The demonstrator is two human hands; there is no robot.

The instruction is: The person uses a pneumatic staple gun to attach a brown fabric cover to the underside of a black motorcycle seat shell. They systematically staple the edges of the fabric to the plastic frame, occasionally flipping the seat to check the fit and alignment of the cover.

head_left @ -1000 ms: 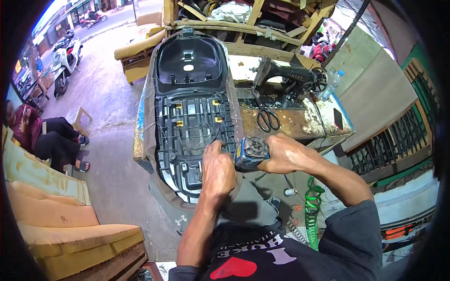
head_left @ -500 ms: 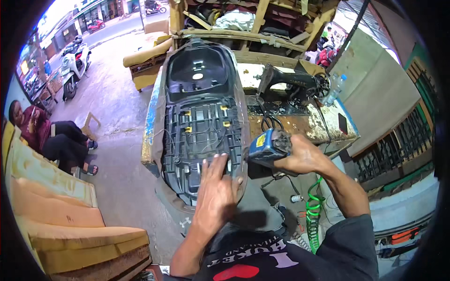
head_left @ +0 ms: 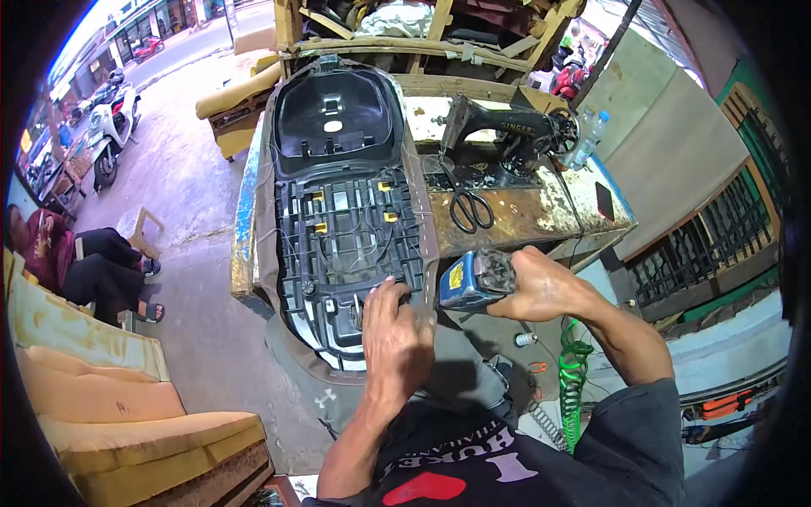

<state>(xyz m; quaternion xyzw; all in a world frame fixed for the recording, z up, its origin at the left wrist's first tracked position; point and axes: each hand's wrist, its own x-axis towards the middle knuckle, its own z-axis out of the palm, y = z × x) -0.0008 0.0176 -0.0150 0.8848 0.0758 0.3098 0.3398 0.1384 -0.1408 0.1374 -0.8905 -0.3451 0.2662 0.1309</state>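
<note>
Your left hand (head_left: 395,334) is pressing flat, fingers spread, on the near edge of the upturned motorcycle seat (head_left: 342,211), pinning its brown cover. Your right hand (head_left: 545,283) is gripping a blue staple gun (head_left: 473,281) just right of that edge, nose pointing at the seat. Scissors (head_left: 467,207) and a black sewing machine (head_left: 507,139) are sitting on the workbench (head_left: 541,211) beyond.

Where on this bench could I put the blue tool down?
Bare worn tabletop lies right of the scissors, in front of the sewing machine, up to the dark flat object. The left is crowded: the upturned motorcycle seat fills it under the left hand.
</note>
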